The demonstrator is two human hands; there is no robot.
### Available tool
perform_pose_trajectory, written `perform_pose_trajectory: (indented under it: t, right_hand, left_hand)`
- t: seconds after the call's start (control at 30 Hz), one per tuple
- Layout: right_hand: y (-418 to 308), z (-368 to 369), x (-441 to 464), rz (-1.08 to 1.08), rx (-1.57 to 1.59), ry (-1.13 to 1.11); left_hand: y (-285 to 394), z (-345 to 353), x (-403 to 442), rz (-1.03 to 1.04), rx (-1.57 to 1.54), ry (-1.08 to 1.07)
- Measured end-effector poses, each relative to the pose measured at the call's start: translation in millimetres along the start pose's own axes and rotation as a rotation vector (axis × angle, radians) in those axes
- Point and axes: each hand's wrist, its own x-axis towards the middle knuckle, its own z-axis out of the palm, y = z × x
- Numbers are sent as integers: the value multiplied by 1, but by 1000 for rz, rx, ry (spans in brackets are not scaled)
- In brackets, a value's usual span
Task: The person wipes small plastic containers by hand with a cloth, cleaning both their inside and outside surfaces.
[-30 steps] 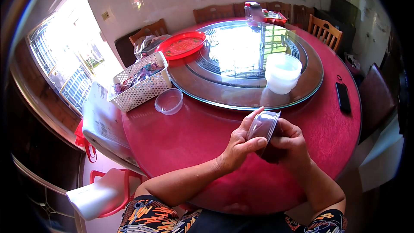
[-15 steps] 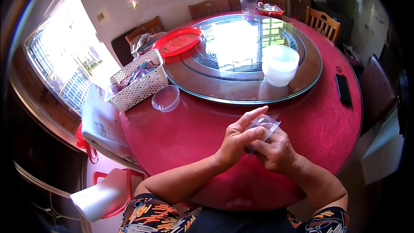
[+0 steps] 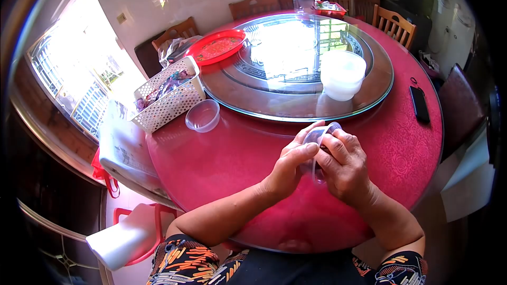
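Over the front part of the red table, both of my hands hold a clear plastic container (image 3: 317,136) with a rounded rim. My left hand (image 3: 292,164) grips it from the left, thumb laid along the near side. Curled fingers of my right hand (image 3: 346,166) press on or into it from the right. Much of its shape is hidden behind the fingers. To the left, a clear plastic bowl (image 3: 203,116) stands on the table beside a white perforated basket (image 3: 170,106) of colourful wrapped pieces.
A stack of translucent bowls (image 3: 343,76) stands on the glass turntable (image 3: 285,106). At its left edge lies a red tray (image 3: 216,47). A black phone (image 3: 420,104) rests near the table's right edge. Jars (image 3: 303,2) and a red basket (image 3: 330,9) are at the back.
My hands have risen slightly and turned the container, so its rim now stands more upright. My right fingers have shifted up and over it. The view has tilted slightly.
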Motion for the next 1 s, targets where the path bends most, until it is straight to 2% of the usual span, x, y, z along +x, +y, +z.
perform_pose_trajectory:
  t: [0.13,0.23,0.27,0.37,0.43,0.5,0.63,0.73,0.83,0.87,1.0]
  right_hand:
    - [5,4,-3,126,112,20]
    - [9,-1,-8,424,525,8]
    - [7,-1,-11,601,714,-16]
    - [5,-2,-12,700,993,-53]
    - [9,7,-15,431,888,-101]
    - [5,5,-9,299,812,-168]
    - [3,8,-10,-38,328,-178]
    - [-3,6,-9,-68,202,-131]
    - [-5,4,-7,-58,82,-74]
    - [-6,5,-8,-43,52,-52]
    - [-9,8,-7,54,33,-54]
  left_hand:
    - [2,5,-3,23,52,16]
    - [-4,3,0,8,37,26]
    - [-8,0,1,2,28,26]
    - [-21,-9,4,41,81,46]
    - [-17,-11,4,44,82,106]
    - [-9,-12,5,33,42,137]
    - [-1,-6,2,-69,-65,147]
    - [-9,-13,3,-199,-238,81]
    - [-9,-3,2,-266,-276,150]
    - [-6,-1,0,-257,-269,143]
    - [-9,3,-5,-13,-53,189]
